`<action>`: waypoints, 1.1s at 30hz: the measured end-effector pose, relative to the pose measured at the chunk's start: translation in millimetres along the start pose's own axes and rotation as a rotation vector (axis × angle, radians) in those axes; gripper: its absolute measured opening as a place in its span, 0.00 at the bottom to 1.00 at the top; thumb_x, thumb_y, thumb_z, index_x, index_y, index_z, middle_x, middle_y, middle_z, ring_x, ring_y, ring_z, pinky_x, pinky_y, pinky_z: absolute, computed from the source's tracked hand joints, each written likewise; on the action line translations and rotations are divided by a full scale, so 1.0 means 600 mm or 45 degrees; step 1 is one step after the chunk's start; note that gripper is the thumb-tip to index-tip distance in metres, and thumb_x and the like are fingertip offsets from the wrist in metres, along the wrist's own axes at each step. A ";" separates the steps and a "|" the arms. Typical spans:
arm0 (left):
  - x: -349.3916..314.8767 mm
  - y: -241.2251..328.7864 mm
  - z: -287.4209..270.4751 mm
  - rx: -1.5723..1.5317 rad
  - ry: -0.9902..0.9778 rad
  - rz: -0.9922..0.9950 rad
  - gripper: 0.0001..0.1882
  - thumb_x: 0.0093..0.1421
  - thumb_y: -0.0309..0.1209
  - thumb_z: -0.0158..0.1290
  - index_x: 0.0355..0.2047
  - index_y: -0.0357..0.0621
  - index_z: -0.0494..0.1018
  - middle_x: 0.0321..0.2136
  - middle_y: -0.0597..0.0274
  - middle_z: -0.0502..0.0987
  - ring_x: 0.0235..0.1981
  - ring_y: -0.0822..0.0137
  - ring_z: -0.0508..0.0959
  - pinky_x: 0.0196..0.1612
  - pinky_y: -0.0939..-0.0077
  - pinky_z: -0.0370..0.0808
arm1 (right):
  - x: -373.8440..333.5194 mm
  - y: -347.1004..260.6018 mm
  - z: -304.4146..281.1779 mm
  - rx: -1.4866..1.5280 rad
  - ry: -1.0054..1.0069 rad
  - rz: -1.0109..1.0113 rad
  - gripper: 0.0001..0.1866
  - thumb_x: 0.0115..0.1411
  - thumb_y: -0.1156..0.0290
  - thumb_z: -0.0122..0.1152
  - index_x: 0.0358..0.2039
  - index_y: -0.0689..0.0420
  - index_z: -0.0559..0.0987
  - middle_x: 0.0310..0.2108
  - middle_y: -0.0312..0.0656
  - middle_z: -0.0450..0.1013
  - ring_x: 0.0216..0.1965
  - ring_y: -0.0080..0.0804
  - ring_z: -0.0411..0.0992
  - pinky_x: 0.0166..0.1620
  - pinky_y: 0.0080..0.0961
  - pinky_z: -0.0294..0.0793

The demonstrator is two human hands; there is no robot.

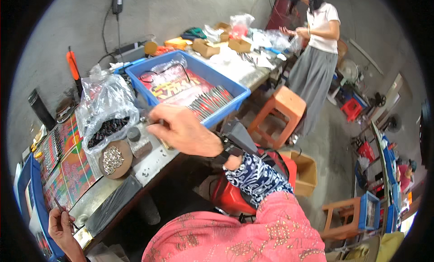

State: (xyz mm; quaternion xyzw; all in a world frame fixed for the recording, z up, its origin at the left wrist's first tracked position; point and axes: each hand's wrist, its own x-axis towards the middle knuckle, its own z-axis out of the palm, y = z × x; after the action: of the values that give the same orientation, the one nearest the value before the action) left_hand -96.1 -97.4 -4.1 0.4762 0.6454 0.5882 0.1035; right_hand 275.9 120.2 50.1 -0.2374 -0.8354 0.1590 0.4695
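Observation:
My left hand (62, 226) is at the lower left, its fingers closed round a thin dark rod (58, 204) by the bench edge. Further right, my right hand (184, 132) is raised above the bench with its fingers bent together; whatever they may hold is hidden. Beneath its fingertips stands a small dark metal block (141, 146). A round brown dish (125, 170) full of small shiny metal parts (112, 160) sits beside that block. Behind the dish lies a clear plastic bag (103, 97) with small black pieces (108, 130) inside.
A blue tray (239, 91) with rows of slim dark-and-red pieces (211, 103) lies beyond my right hand. Another blue tray (31, 171) is at far left. An orange stool (285, 103) and cardboard box (305, 171) stand to the right; a person (323, 29) stands beyond.

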 end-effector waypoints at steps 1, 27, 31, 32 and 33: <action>-0.003 0.007 0.003 0.012 -0.033 -0.005 0.07 0.68 0.27 0.50 0.42 0.38 0.74 0.30 0.68 0.74 0.25 0.83 0.69 0.23 0.88 0.58 | -0.006 -0.005 0.012 0.086 -0.049 0.004 0.09 0.56 0.71 0.62 0.33 0.63 0.76 0.27 0.48 0.73 0.29 0.41 0.73 0.33 0.33 0.71; -0.069 0.081 0.121 -0.315 -0.252 -0.223 0.09 0.66 0.28 0.53 0.44 0.37 0.74 0.32 0.60 0.77 0.28 0.76 0.76 0.23 0.88 0.65 | -0.096 -0.081 0.142 1.082 -0.404 0.269 0.09 0.55 0.76 0.62 0.35 0.67 0.75 0.18 0.43 0.74 0.16 0.24 0.74 0.19 0.22 0.70; -0.074 0.084 0.133 -0.333 -0.307 -0.252 0.10 0.65 0.28 0.54 0.44 0.37 0.74 0.30 0.61 0.77 0.27 0.75 0.76 0.23 0.89 0.65 | -0.100 -0.086 0.152 1.169 -0.424 0.345 0.09 0.55 0.76 0.62 0.35 0.66 0.75 0.19 0.43 0.75 0.16 0.25 0.74 0.20 0.22 0.71; -0.078 0.083 0.136 -0.338 -0.303 -0.268 0.10 0.65 0.28 0.54 0.44 0.37 0.74 0.30 0.61 0.77 0.27 0.76 0.76 0.23 0.89 0.64 | -0.101 -0.087 0.154 1.178 -0.382 0.335 0.10 0.53 0.76 0.63 0.33 0.67 0.75 0.19 0.46 0.75 0.17 0.28 0.75 0.21 0.25 0.72; -0.080 0.083 0.138 -0.368 -0.304 -0.296 0.09 0.65 0.28 0.54 0.44 0.37 0.74 0.30 0.61 0.77 0.27 0.76 0.76 0.23 0.89 0.64 | -0.102 -0.089 0.156 1.186 -0.359 0.338 0.10 0.51 0.75 0.63 0.32 0.68 0.74 0.18 0.50 0.74 0.18 0.31 0.76 0.23 0.27 0.73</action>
State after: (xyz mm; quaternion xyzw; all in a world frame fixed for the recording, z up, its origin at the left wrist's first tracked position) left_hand 10.8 -85.4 -5.8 0.4452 0.5881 0.5981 0.3133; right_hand 209.4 38.0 -14.5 -0.0831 -0.6938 0.6037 0.3838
